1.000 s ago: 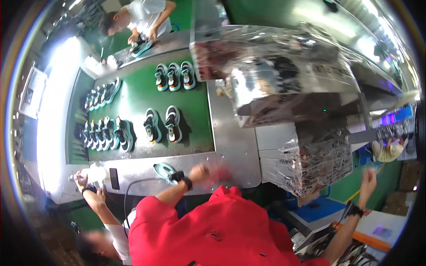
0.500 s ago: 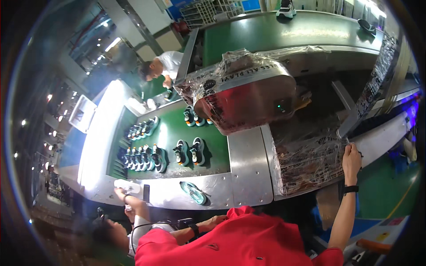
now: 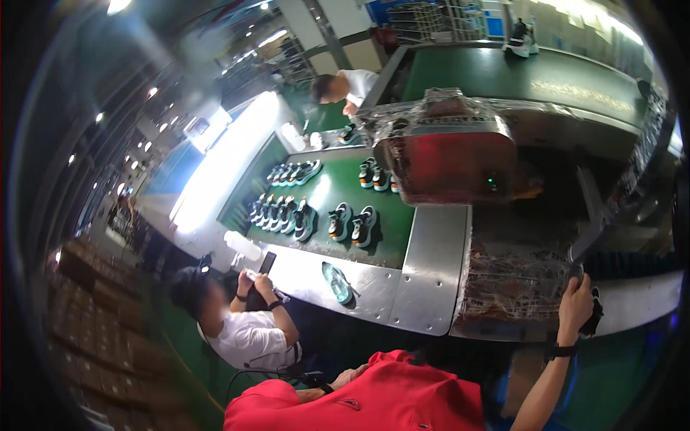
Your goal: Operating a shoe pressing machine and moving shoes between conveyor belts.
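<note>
Your right hand (image 3: 577,305) at lower right was closed around a dark shoe (image 3: 594,316), likely light and flexible; your left hand (image 3: 350,376) rested loosely curled, empty.

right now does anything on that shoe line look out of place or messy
One thing stands out: a single teal insole lies alone on the bare metal table edge, apart from the shoes lined up in pairs on the green belt. The machine is wrapped in crinkled plastic film. Nothing looks spilled.
</note>
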A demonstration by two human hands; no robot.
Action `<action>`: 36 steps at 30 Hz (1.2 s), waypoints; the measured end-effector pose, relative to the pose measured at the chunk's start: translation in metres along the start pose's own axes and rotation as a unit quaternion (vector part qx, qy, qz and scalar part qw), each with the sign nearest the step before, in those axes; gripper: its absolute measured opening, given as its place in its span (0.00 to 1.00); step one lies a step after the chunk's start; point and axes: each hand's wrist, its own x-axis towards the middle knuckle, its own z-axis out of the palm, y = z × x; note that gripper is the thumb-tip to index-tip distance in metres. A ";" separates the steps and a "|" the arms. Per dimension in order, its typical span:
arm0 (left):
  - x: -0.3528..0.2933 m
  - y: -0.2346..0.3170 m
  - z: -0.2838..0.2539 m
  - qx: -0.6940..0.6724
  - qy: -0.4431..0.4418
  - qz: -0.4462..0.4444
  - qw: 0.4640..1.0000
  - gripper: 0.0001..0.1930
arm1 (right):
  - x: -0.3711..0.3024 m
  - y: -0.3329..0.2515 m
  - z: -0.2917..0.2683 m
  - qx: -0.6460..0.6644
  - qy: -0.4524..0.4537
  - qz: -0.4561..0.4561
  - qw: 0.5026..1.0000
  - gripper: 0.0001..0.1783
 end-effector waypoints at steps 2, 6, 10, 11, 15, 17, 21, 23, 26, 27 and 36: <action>-0.013 -0.012 0.006 -0.019 0.033 0.002 0.999 0.15 | 0.000 -0.005 -0.001 -0.003 -0.030 -0.001 1.000 0.24; -0.027 -0.027 0.009 -0.041 0.067 0.010 0.997 0.14 | 0.003 0.016 0.012 -0.001 -0.021 -0.018 1.000 0.25; -0.023 -0.016 0.049 -0.047 0.054 0.005 0.997 0.13 | 0.000 0.012 0.008 -0.016 0.004 -0.048 0.999 0.26; -0.019 -0.014 0.053 -0.049 0.047 0.004 0.998 0.13 | -0.003 0.007 0.004 -0.012 0.000 -0.046 0.999 0.26; -0.012 -0.003 0.067 -0.044 0.013 0.007 0.999 0.12 | -0.002 0.007 0.002 0.017 -0.013 -0.026 0.999 0.26; -0.010 0.001 0.067 -0.041 0.002 0.011 0.999 0.11 | 0.002 0.014 0.007 0.015 -0.004 -0.033 0.999 0.26; -0.007 0.002 0.066 -0.034 -0.011 0.010 0.999 0.10 | 0.001 0.010 0.003 0.021 -0.003 -0.040 0.999 0.26; -0.006 0.002 0.064 -0.028 -0.015 0.014 0.999 0.09 | 0.003 0.015 0.012 0.014 0.011 -0.044 0.999 0.26; -0.007 0.001 0.055 -0.018 -0.019 0.015 1.000 0.09 | 0.002 0.018 0.013 0.014 0.019 -0.042 0.999 0.25; -0.006 -0.002 0.046 -0.012 -0.015 0.018 1.000 0.08 | 0.001 0.016 0.010 0.017 0.014 -0.037 0.999 0.25; 0.009 -0.241 -0.283 0.584 0.571 -0.069 0.573 0.06 | -0.003 0.002 0.002 0.056 0.006 -0.026 0.998 0.24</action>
